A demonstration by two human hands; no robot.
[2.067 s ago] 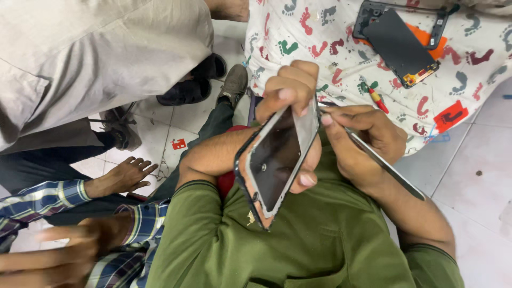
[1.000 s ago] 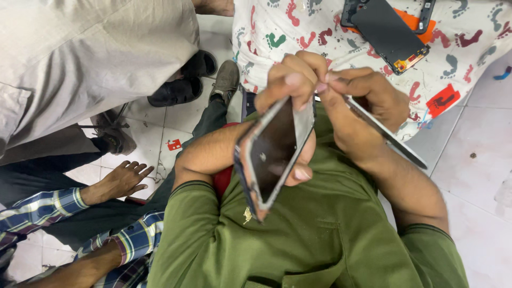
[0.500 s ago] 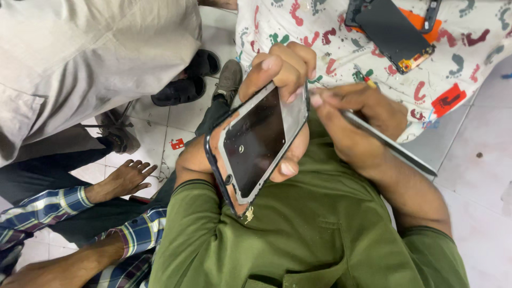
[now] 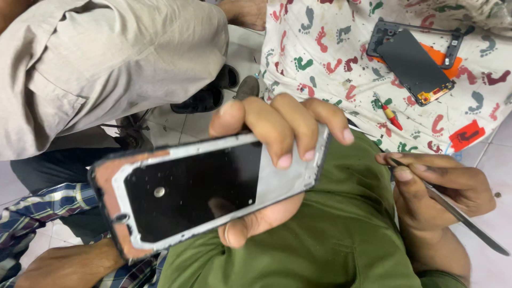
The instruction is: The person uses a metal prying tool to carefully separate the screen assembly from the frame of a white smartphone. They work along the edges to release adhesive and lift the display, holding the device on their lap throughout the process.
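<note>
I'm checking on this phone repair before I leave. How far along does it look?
Done: the phone frame is already stripped, its bare inner side facing up, and another opened phone part lies on the patterned cloth beside a small screwdriver. In hand: the left hand grips the frame, and the right hand holds a thin metal tool just off its edge. Left: putting it back together, since the parts lie apart.

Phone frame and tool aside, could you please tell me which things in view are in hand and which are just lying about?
In hand:
- phone frame, gripped by the left hand
- thin metal tool, pinched in the right hand

Lying about:
- second opened phone on the patterned cloth
- small red screwdriver on that cloth
- black shoes on the floor
</note>
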